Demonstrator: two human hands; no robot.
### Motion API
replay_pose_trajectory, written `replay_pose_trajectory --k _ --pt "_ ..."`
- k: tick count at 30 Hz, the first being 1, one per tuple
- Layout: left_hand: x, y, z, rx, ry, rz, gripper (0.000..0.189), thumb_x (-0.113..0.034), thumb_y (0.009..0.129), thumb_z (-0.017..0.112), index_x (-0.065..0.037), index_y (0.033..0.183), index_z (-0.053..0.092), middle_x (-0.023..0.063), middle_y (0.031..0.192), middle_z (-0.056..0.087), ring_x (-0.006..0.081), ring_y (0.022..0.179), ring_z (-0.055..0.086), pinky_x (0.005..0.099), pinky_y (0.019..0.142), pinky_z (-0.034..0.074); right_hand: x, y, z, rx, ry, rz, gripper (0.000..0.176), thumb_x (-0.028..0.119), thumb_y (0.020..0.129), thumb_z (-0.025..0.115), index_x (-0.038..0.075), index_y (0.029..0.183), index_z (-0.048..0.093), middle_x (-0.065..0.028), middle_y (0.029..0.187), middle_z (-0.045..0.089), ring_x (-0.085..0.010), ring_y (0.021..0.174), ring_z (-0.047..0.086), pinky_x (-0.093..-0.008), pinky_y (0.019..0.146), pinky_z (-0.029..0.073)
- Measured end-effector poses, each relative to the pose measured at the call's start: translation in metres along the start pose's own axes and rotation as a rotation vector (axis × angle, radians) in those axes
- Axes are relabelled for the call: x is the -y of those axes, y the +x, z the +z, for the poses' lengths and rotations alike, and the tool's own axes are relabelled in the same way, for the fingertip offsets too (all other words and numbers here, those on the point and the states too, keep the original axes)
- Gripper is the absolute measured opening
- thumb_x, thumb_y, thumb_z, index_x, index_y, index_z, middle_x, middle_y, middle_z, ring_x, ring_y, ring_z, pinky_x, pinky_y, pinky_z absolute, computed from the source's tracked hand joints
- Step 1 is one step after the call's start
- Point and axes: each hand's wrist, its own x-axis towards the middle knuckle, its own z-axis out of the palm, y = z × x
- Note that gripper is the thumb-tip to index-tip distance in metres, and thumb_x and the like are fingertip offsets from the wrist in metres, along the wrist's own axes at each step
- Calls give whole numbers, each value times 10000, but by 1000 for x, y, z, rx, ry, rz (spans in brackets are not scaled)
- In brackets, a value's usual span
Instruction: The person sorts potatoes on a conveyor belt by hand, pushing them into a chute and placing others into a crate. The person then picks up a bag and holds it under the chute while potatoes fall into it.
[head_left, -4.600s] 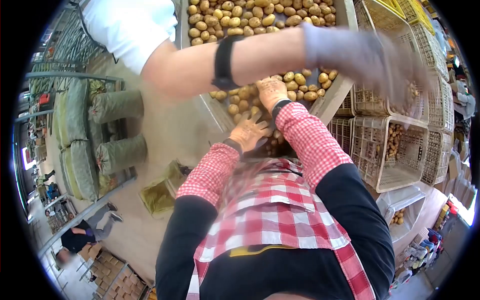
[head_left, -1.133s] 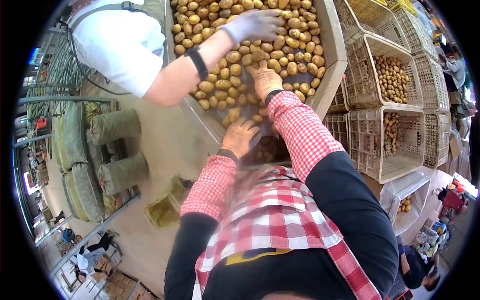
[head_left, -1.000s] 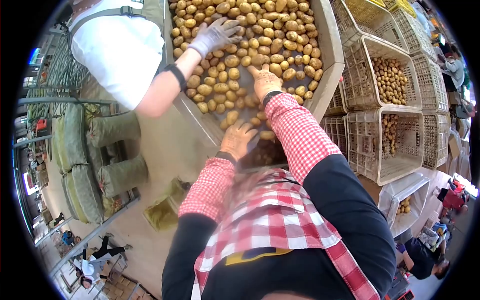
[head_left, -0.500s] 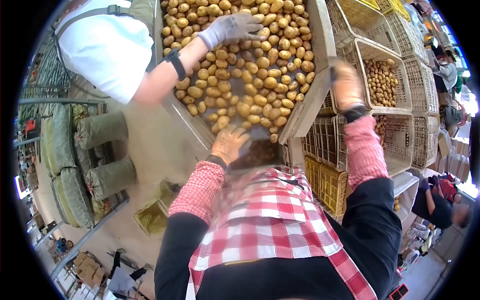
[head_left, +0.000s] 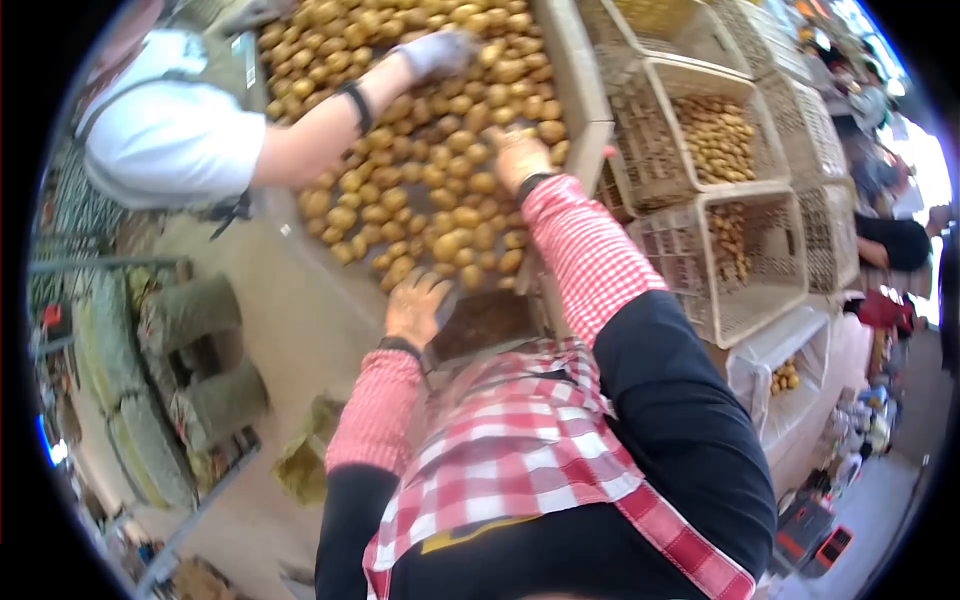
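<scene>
Head view: potatoes [head_left: 375, 213] lay across the tray [head_left: 578, 70]. My left hand [head_left: 415, 310], fingers spread, unloaded, guarded its near end; my right hand [head_left: 522, 160], grip indeterminable, worked inside its right wall. Light contact suited best.

Red-checked apron [head_left: 520, 450], gingham oversleeves [head_left: 590, 250]

Potatoes [head_left: 462, 218]: yellow-brown, round to oval, whole, loose at mixed angles in the wide-walled tray [head_left: 583, 75], packed at far end, gaps between them nearer.
</scene>
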Motion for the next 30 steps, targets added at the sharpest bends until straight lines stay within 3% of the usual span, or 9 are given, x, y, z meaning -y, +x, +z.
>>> replay_pose_trajectory --k 7,11,12,16,19,21,24,26,30 --pt "-5 3 -6 103 7 -18 217 -263 885 706 -137 1055 753 83 1096 694 301 1139 618 439 942 524 -70 -86 -120 -564 528 -242 438 42 922 608 190 1335 624 -151 1033 690 -307 960 703 -433 865 580" --pt "-7 4 -10 127 18 -32 233 -259 880 706 -137 1072 755 91 1110 690 310 1134 616 443 948 523 -196 -94 -206 -685 268 510 610 149 919 662 162 1509 510 -168 1241 712 -326 1026 708 -435 949 559" --pt "-6 4 -8 128 18 -35 233 -259 880 706 -137 1072 755 91 1110 690 310 1134 616 443 948 523 -214 -116 -214 -872 195 417 643 173 929 665 165 1541 467 -188 1267 702 -345 1091 701 -452 988 539" --pt "-5 0 -4 1 40 13 195 -262 879 695 -141 1024 747 65 1051 692 284 1082 620 416 912 523 -321 -191 -192 -363 -436 1002 552 367 965 645 135 1455 542 -222 1303 676 -398 1205 637 -469 1041 500" --pt "1 0 -1 75 37 17 220 -259 868 697 -151 1052 751 55 1082 696 283 1093 619 412 934 515 -286 -199 -155 -669 -107 440 494 423 993 624 64 1331 657 -226 1308 677 -394 1253 621 -482 1095 473" --pt "1 -1 -2 100 12 2 231 -246 853 702 -160 1062 752 49 1106 699 279 1095 618 420 968 497 -164 -184 -142 -692 51 114 346 132 975 658 43 1309 661 -216 1259 703 -337 1154 676 -439 1024 527" --pt "-2 10 -12 1 -24 -6 236 -250 859 699 -168 1074 752 47 1110 703 285 1104 617 437 983 485 -97 -144 -29 -447 403 -244 472 -74 847 604 61 1296 665 -183 1272 689 -318 1204 645 -396 1067 510" --pt "3 28 -16 -7 -32 -33 295 -291 877 690 -165 1139 739 74 1205 682 321 1179 585 473 1011 463 -1 -135 -39 -128 181 -192 499 141 963 587 171 1459 541 -206 1563 462 -387 1440 452 -461 1177 425" --pt "15 67 -24 -238 213 -493 487 -417 956 649 -205 1393 624 183 1511 501 436 1342 479 525 1152 366 66 -125 16 248 -68 53 645 291 973 653 283 1567 404 -155 1714 185 -531 1537 182 -625 1189 328"
